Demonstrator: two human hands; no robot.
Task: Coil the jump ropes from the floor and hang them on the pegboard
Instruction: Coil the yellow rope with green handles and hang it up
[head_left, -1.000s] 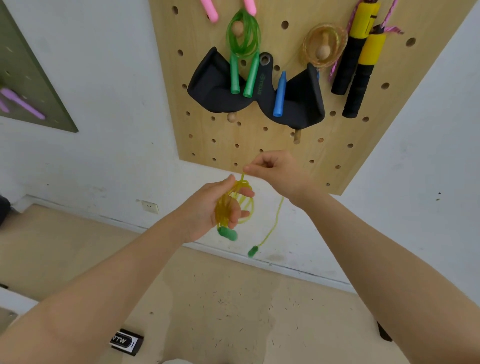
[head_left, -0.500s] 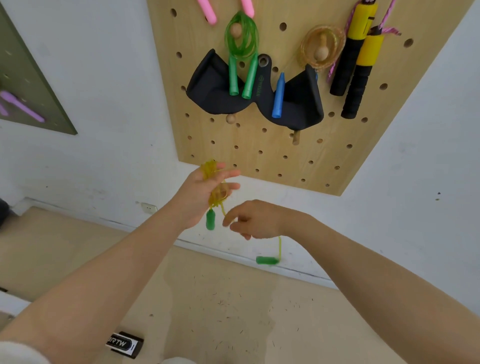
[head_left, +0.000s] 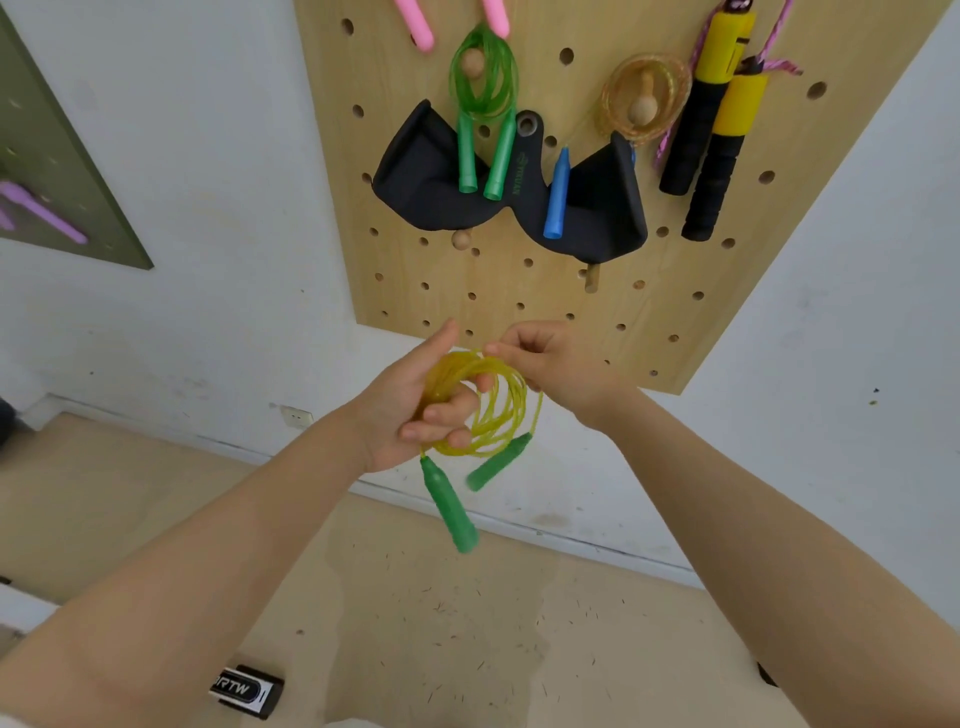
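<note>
A yellow jump rope (head_left: 501, 410) with green handles is wound into several loops just below the wooden pegboard (head_left: 524, 291). My left hand (head_left: 410, 410) grips the bundle, its fingers curled through the loops. My right hand (head_left: 556, 364) pinches the top of the coil beside the left thumb. One green handle (head_left: 450, 506) hangs straight down from the left hand, the other green handle (head_left: 498, 461) dangles at a slant under the loops.
The pegboard carries a coiled green rope (head_left: 483, 88), an orange coiled rope (head_left: 644, 104), black-and-yellow handles (head_left: 714, 135), pink handles (head_left: 415, 26), a blue handle (head_left: 557, 195) and a black pouch (head_left: 421, 192). Bare wooden pegs (head_left: 461, 240) stick out lower down. A black labelled item (head_left: 247, 690) lies on the floor.
My right hand rose from below the left hand to the top of the coil, adding another loop. The trailing handle came up from near the skirting to just beneath the loops.
</note>
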